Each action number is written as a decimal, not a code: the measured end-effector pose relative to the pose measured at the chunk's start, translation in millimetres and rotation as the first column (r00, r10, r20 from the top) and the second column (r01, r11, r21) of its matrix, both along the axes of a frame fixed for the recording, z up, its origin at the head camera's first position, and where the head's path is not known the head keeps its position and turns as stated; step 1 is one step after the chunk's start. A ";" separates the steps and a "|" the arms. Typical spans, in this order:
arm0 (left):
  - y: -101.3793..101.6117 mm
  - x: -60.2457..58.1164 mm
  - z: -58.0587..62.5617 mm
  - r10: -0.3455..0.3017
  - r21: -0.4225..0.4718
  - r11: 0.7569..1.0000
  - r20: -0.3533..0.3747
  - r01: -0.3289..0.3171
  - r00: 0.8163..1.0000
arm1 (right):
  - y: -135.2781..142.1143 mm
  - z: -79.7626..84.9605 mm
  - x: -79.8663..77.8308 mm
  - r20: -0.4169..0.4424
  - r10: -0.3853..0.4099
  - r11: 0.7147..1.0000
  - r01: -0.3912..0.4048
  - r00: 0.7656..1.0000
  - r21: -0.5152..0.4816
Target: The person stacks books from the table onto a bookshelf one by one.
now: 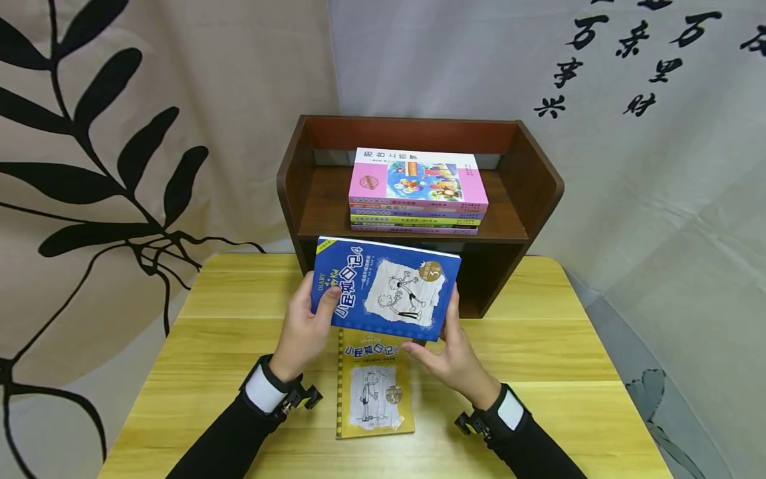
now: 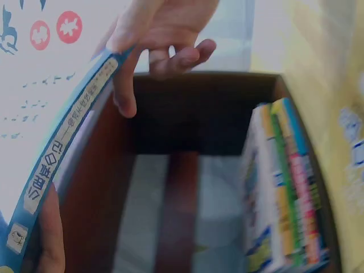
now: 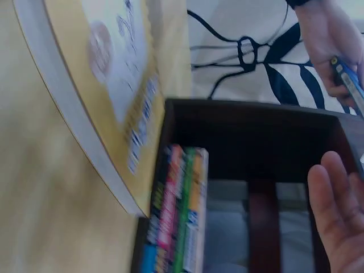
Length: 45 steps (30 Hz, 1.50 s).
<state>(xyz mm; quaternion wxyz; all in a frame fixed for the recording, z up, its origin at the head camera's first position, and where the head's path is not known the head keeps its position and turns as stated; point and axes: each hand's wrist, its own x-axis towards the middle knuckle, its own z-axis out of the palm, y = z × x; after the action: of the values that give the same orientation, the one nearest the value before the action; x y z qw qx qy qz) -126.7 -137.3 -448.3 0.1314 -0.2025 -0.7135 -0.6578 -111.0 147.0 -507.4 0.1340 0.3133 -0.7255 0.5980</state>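
A blue comic-style book (image 1: 389,293) is held tilted in front of the shelf, its cover facing up. My left hand (image 1: 308,326) grips its left end, thumb on the cover and fingers underneath; in the left wrist view the book's spine (image 2: 68,131) runs diagonally. My right hand (image 1: 445,359) is at the lower right corner, fingers at the right edge and thumb extended below the near edge. In the right wrist view two fingers (image 3: 335,205) look straight. Below the blue book, a yellow book (image 1: 376,392) lies on the table, its upper end covered in the head view.
A brown wooden shelf (image 1: 413,128) stands at the back of the yellow table (image 1: 239,332). On its upper board rests a stack of pink and coloured books (image 1: 419,189). Several more books (image 2: 290,187) lie in the lower compartment. Patterned cloth (image 1: 239,100) hangs behind.
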 end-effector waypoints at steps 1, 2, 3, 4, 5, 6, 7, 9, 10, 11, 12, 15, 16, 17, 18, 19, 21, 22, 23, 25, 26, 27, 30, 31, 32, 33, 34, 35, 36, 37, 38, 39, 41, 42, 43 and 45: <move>1.6 0.9 -4.4 -0.003 0.004 1.000 0.024 0.003 1.000 | -1.0 -2.5 0.9 0.033 0.008 1.000 -0.008 0.999 -0.010; 3.2 1.8 -8.8 -0.008 0.006 1.000 0.047 0.008 0.999 | -1.4 -5.0 2.5 0.057 0.006 1.000 -0.005 0.998 -0.018; 4.6 2.4 -13.2 -0.010 0.002 1.000 0.064 0.010 0.998 | -1.5 -7.3 3.7 0.074 0.001 1.000 0.001 0.997 -0.029; 5.8 3.4 -16.7 -0.011 -0.003 1.000 0.083 0.011 0.997 | -1.1 -9.8 4.7 0.084 -0.007 0.999 0.010 0.996 -0.037; 6.7 3.7 -20.4 -0.009 -0.014 1.000 0.097 0.011 0.995 | -0.6 -11.6 5.7 0.093 -0.012 0.999 0.016 0.996 -0.043; 7.4 4.1 -23.5 -0.004 -0.030 1.000 0.105 0.007 0.994 | 0.1 -13.4 6.6 0.106 -0.015 0.999 0.021 0.994 -0.050; 8.0 4.4 -25.9 0.003 -0.046 0.999 0.110 0.002 0.994 | 0.9 -14.6 7.2 0.112 -0.017 0.998 0.023 0.994 -0.055; 9.3 5.1 -28.1 0.014 -0.069 0.998 0.114 -0.006 0.993 | 2.4 -16.3 8.2 0.127 -0.016 0.997 0.025 0.992 -0.067; 10.0 5.5 -27.9 0.015 -0.068 0.998 0.118 -0.007 0.993 | 3.1 -16.8 8.5 0.132 -0.014 0.997 0.024 0.991 -0.075; 10.7 5.5 -27.1 0.010 -0.065 0.998 0.118 -0.002 0.993 | 3.4 -16.6 8.6 0.138 -0.011 0.996 0.023 0.990 -0.086; 11.5 5.5 -25.3 0.000 -0.052 0.999 0.117 0.006 0.993 | 3.5 -16.0 8.4 0.142 -0.007 0.995 0.021 0.990 -0.099; 12.9 5.8 -15.7 -0.048 0.007 0.999 0.104 0.048 0.993 | 3.8 -13.1 7.8 0.150 0.010 0.990 0.011 0.989 -0.138; 12.6 6.0 -11.9 -0.072 0.028 0.997 0.096 0.070 0.993 | 4.2 -11.7 7.7 0.154 0.013 0.989 0.010 0.988 -0.149; 12.1 6.3 -7.9 -0.098 0.041 0.995 0.088 0.095 0.991 | 4.8 -10.2 7.7 0.158 0.015 0.987 0.011 0.987 -0.159; 11.3 7.2 -3.8 -0.125 0.050 0.991 0.083 0.121 0.989 | 5.8 -8.8 7.9 0.165 0.017 0.985 0.012 0.986 -0.171; 10.3 8.3 -0.1 -0.150 0.045 0.988 0.077 0.146 0.986 | 7.2 -7.4 8.2 0.170 0.018 0.984 0.013 0.985 -0.180; 7.9 10.6 5.9 -0.208 0.013 0.978 0.079 0.208 0.975 | 10.4 -4.8 9.3 0.181 0.022 0.980 0.014 0.983 -0.199; 6.7 11.6 7.7 -0.231 -0.018 0.972 0.081 0.234 0.969 | 12.2 -3.7 10.0 0.186 0.024 0.978 0.015 0.982 -0.207; 5.7 12.4 8.7 -0.248 -0.051 0.966 0.087 0.253 0.965 | 13.8 -2.8 10.7 0.191 0.030 0.977 0.012 0.981 -0.215; 4.1 13.4 7.9 -0.265 -0.116 0.954 0.097 0.276 0.959 | 16.6 -1.9 12.6 0.198 0.038 0.976 0.006 0.979 -0.218; 3.6 13.5 6.1 -0.268 -0.137 0.950 0.107 0.281 0.957 | 17.6 -1.9 13.6 0.206 0.041 0.976 0.005 0.978 -0.217; 3.4 13.4 3.6 -0.262 -0.154 0.948 0.116 0.278 0.958 | 18.3 -2.4 14.8 0.217 0.041 0.977 0.006 0.975 -0.212; 3.9 13.1 -5.7 -0.235 -0.163 0.952 0.151 0.258 0.960 | 19.7 -4.9 17.9 0.253 0.026 0.981 0.024 0.967 -0.191; 4.2 13.0 -8.8 -0.225 -0.162 0.955 0.158 0.250 0.961 | 20.1 -5.7 18.9 0.265 0.015 0.983 0.034 0.964 -0.179; 4.6 12.9 -11.3 -0.217 -0.158 0.957 0.165 0.243 0.962 | 20.5 -6.2 19.7 0.270 0.003 0.985 0.044 0.963 -0.166; 4.8 12.8 -13.1 -0.210 -0.157 0.959 0.166 0.236 0.963 | 21.3 -6.6 20.1 0.269 -0.010 0.987 0.052 0.963 -0.150; 4.7 12.7 -14.1 -0.207 -0.156 0.960 0.165 0.233 0.964 | 22.1 -6.1 20.0 0.255 -0.020 0.989 0.057 0.967 -0.136; 4.6 12.5 -13.8 -0.203 -0.161 0.960 0.156 0.227 0.967 | 22.9 -4.3 20.0 0.241 -0.029 0.990 0.060 0.970 -0.124; 4.4 12.2 -12.1 -0.202 -0.165 0.960 0.144 0.225 0.969 | 23.8 -1.4 19.7 0.223 -0.035 0.992 0.062 0.974 -0.112; 4.2 11.7 -9.5 -0.201 -0.171 0.960 0.132 0.222 0.971 | 24.5 2.7 19.0 0.200 -0.037 0.993 0.059 0.979 -0.105; 3.9 10.9 -5.9 -0.202 -0.172 0.960 0.120 0.221 0.972 | 25.0 7.5 17.8 0.174 -0.035 0.994 0.053 0.984 -0.100; 3.6 10.0 -1.5 -0.203 -0.173 0.960 0.105 0.219 0.973 | 25.4 13.2 16.3 0.153 -0.035 0.994 0.050 0.988 -0.097; 3.2 7.7 8.8 -0.207 -0.171 0.961 0.071 0.216 0.976 | 25.5 27.1 13.1 0.119 -0.032 0.994 0.044 0.992 -0.095; 3.2 6.3 14.2 -0.208 -0.167 0.962 0.056 0.215 0.976 | 25.7 34.1 11.0 0.104 -0.030 0.995 0.040 0.994 -0.094; 3.2 4.8 19.5 -0.208 -0.166 0.963 0.038 0.212 0.977 | 25.9 40.8 8.9 0.087 -0.029 0.995 0.037 0.996 -0.092; 3.7 1.7 31.1 -0.207 -0.163 0.965 0.013 0.206 0.978 | 27.1 54.7 4.9 0.062 -0.032 0.996 0.037 0.998 -0.084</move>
<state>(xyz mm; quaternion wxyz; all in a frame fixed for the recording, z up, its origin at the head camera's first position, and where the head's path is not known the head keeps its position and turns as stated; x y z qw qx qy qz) -125.0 -133.6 -417.2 0.0467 -0.2873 -0.7396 -0.6068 -106.1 174.1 -452.7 0.1356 0.2766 -0.7082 0.6352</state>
